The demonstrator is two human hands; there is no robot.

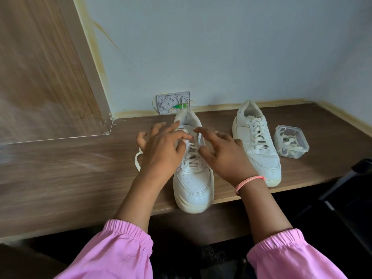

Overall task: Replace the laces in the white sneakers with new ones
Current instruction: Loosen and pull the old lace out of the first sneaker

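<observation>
You had the near sneaker [193, 178] in the middle of the wooden desk [80, 168], its toe pointing to 6 o'clock and hanging a little over the desk edge. Your left hand [161, 150] was at 9 o'clock of its lacing, fingers spread and bent; the thumb and first finger seemed to pinch the lace [198, 138] near the top eyelets, but I could not tell this for sure. Your right hand [223, 152] was at 3 o'clock of the same lacing, fingers half bent, and whether it held the lace I could not tell. One loose lace end [137, 160] lay on the desk at 9 o'clock of your left hand. The second sneaker [259, 146], fully laced, stood at 3 o'clock of your right hand, apart from it. Just beside that shoe, further to 3 o'clock, was a clear plastic box [290, 143] with laces inside.
</observation>
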